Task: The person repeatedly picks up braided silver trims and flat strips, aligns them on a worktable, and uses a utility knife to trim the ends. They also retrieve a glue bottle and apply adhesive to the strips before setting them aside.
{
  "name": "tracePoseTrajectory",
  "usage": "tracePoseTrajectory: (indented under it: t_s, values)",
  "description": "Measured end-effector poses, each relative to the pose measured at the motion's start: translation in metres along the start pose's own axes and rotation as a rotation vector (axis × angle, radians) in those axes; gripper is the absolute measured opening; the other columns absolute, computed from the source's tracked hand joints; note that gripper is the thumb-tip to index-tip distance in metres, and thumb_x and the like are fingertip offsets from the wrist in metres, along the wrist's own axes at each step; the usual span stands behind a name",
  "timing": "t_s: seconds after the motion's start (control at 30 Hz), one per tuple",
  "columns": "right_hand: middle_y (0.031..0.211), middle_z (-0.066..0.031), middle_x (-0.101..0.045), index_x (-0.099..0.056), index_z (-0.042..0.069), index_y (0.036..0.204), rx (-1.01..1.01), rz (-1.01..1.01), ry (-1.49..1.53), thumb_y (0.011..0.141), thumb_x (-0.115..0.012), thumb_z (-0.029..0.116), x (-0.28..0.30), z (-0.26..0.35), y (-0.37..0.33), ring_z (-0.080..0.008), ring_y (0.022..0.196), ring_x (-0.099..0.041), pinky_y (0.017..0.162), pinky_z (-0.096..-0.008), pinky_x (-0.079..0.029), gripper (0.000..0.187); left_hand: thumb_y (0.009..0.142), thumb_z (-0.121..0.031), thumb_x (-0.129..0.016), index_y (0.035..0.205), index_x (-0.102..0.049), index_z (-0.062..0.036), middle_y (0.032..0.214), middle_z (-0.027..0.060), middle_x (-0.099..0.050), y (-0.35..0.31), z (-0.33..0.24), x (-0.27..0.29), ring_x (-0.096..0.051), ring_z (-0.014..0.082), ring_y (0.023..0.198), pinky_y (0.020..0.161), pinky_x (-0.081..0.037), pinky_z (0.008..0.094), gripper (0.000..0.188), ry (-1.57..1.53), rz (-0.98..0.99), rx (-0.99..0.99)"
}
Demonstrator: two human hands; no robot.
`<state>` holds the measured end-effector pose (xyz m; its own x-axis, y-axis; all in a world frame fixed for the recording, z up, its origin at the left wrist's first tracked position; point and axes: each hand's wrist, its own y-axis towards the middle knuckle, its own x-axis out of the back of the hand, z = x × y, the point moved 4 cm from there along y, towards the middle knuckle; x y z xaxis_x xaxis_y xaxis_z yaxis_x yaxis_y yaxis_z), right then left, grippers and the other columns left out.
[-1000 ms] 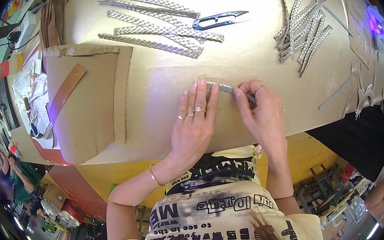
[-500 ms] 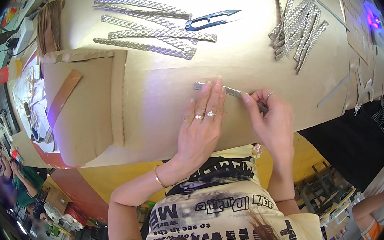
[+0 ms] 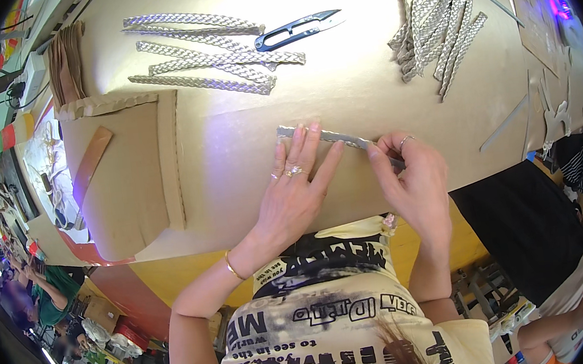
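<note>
Holding grey strip [image 3: 352,140] | brightly lit tan tabletop [image 3: 231,153] | green-clad person [image 3: 57,295] left

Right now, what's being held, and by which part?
A narrow grey strip: the right hand pinches it toward its right end; the left hand rests fingers across its left part.

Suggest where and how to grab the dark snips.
Probably pinch the snips across the handle, coming from above: they lie flat, the pointed blades face right, and braided strips crowd the handle's left end.
</note>
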<state>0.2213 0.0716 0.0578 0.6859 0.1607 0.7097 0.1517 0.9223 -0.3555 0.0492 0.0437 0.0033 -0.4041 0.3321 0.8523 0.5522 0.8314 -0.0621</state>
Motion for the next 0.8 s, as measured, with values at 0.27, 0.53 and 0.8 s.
tracePoseTrajectory:
  t_s: [0.27, 0.53, 0.8]
  values:
    - [0.062, -0.0078, -0.056, -0.061, 0.001, 0.079, 0.037, 0.143, 0.291, 0.088, -0.066, 0.015, -0.01, 0.019, 0.002, -0.0149, 0.052, -0.051, 0.053, -0.0296, -0.041, 0.017, 0.09, -0.015, -0.059, 0.147, -0.041, -0.0121, 0.157, 0.0175, -0.028, 0.0, 0.0, -0.002, -0.027, 0.0371, 0.145, 0.113, -0.03, 0.0547, 0.059, 0.064, -0.023, 0.013]
    - [0.06, -0.0046, -0.054, -0.062, -0.003, 0.079, -0.018, 0.04, 0.452, 0.089, -0.068, 0.013, -0.002, -0.005, -0.006, -0.0078, 0.057, -0.046, 0.053, -0.0255, -0.038, 0.02, 0.089, -0.015, -0.064, 0.146, -0.032, 0.0, 0.154, 0.0182, -0.034, 0.0, 0.004, 0.0, -0.029, 0.0396, 0.143, 0.114, -0.025, 0.0574, 0.068, -0.14, -0.012, 0.061]
    - [0.064, -0.0031, -0.059, -0.064, -0.004, 0.08, -0.114, -0.055, 0.14, 0.089, -0.068, 0.013, -0.005, -0.026, -0.011, -0.0075, 0.06, -0.05, 0.056, -0.0242, -0.041, 0.02, 0.092, -0.023, -0.061, 0.147, -0.039, -0.0061, 0.155, 0.0122, -0.035, 0.001, 0.001, 0.001, -0.032, 0.0304, 0.144, 0.115, -0.028, 0.049, 0.061, 0.052, -0.019, 0.044]
